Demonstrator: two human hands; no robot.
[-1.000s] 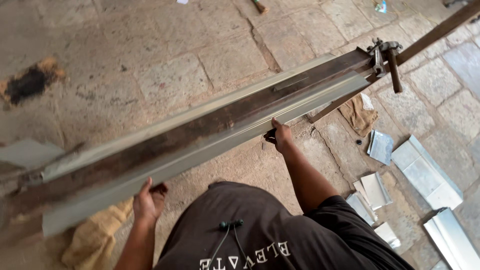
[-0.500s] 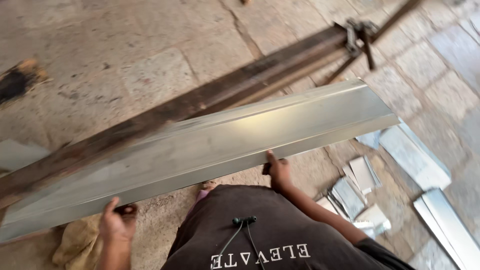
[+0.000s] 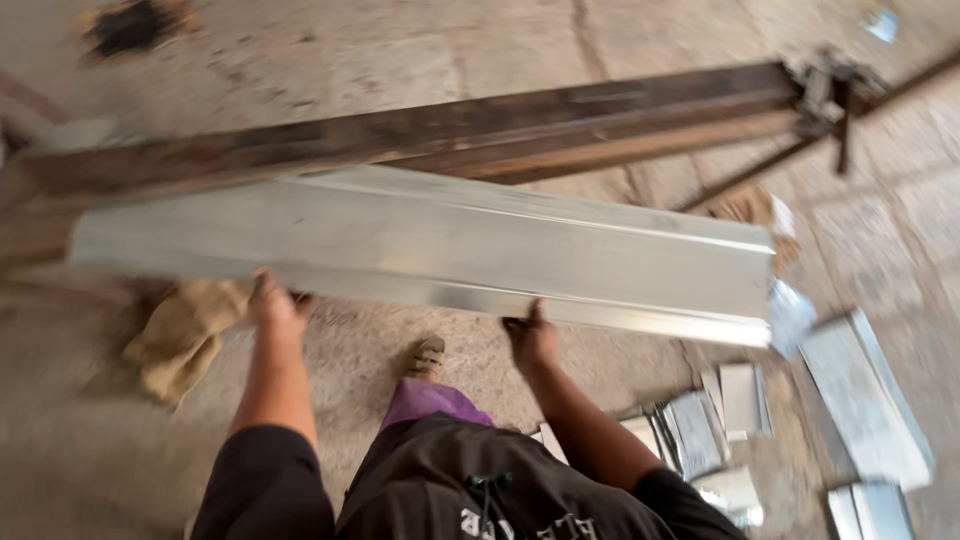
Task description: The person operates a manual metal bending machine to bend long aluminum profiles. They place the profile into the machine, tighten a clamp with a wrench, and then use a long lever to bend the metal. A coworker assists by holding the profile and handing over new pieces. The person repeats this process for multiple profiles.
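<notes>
A view from a head-worn camera looks down over a person's dark shirt at both arms stretched forward. The two hands hold up a long, pale grey sheet-metal panel with folded edges (image 3: pixel 430 250), which lies nearly level across the middle of the view, its right end slightly lower than its left. The left hand (image 3: pixel 275 305) grips the panel's near edge towards the left end, fingers curled closed under and around the fold. The right hand (image 3: pixel 530 335) grips the same near edge close to the middle, its fingers likewise closed on the metal. The panel is held in the air in front of the person, just on the near side of a long, rusty brown steel bending machine (image 3: pixel 480 130) that runs across the upper part of the view, with a dark clamp and handle fitting (image 3: pixel 830 90) at its right end. Whether panel and machine touch cannot be told, as the picture is blurred. Below the panel, a sandalled foot (image 3: pixel 428 355) stands on the rough stone-paved floor (image 3: pixel 400 40). A crumpled tan cloth (image 3: pixel 185 335) lies on the floor beneath the left hand. To the lower right, several small shiny sheet-metal offcuts (image 3: pixel 730 420) lie scattered on the floor, beside a larger flat grey metal piece (image 3: pixel 865 400).
</notes>
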